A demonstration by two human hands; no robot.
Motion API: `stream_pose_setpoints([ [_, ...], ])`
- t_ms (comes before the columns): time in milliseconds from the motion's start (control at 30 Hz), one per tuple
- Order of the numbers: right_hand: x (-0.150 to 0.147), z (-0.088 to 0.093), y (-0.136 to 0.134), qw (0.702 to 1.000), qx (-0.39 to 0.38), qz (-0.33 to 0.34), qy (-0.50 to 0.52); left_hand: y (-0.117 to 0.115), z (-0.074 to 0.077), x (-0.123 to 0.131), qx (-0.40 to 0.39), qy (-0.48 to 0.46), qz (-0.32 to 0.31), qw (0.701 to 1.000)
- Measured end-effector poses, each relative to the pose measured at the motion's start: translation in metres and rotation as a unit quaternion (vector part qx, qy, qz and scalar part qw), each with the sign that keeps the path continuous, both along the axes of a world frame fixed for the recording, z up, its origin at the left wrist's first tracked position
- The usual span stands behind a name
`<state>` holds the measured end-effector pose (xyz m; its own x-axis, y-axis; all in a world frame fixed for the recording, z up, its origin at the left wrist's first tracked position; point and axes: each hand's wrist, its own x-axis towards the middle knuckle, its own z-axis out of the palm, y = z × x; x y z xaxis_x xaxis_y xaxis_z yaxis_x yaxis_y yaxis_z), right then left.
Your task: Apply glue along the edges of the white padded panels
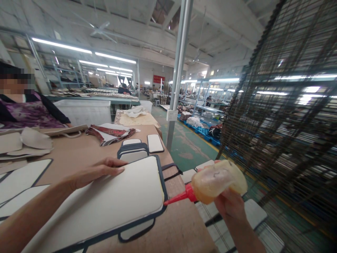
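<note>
My left hand [105,168] holds the far edge of a large white panel [116,196] with a dark blue border, its thumb on the top face and some fingers hidden. My right hand [231,200] is wrapped around a squeeze bottle [217,181] of amber liquid, tipped sideways. The bottle's red nozzle [179,198] points left, its tip at the right-hand border of the panel near the corner. A thin yellowish line runs along that border. Under the panel's near edge, part of a smaller dark-edged piece [138,230] shows.
Smaller dark-edged panels [134,151] lie stacked beyond, beside a single one [155,143]. Folded red-and-white material [110,133] sits farther back. More white panels [26,172] are at left. A co-worker [31,109] is across the table. A wire rack [276,116] and metal post [177,77] stand right.
</note>
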<state>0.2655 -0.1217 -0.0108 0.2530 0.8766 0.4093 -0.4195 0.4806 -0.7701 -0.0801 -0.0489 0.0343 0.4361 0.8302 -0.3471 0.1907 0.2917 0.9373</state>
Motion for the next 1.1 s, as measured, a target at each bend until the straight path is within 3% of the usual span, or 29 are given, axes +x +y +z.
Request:
stream_pose_setpoints([
  [233, -0.011, -0.005, -0.003, 0.993, 0.023, -0.105, 0.053, 0.005, -0.018, -0.009, -0.009, -0.025, -0.003, 1.0],
  [400, -0.02, -0.01, -0.004, 0.983, 0.065, -0.151, 0.078, 0.003, -0.035, -0.005, -0.022, -0.046, 0.041, 0.998],
  [600, -0.024, -0.017, -0.003, 0.975, 0.088, -0.185, 0.087, 0.002, -0.06, 0.001, -0.018, -0.101, 0.087, 0.991],
  [1100, -0.034, -0.017, 0.0, 0.963, 0.093, -0.24, 0.074, 0.0, -0.086, 0.019, -0.057, -0.201, 0.126, 0.97],
])
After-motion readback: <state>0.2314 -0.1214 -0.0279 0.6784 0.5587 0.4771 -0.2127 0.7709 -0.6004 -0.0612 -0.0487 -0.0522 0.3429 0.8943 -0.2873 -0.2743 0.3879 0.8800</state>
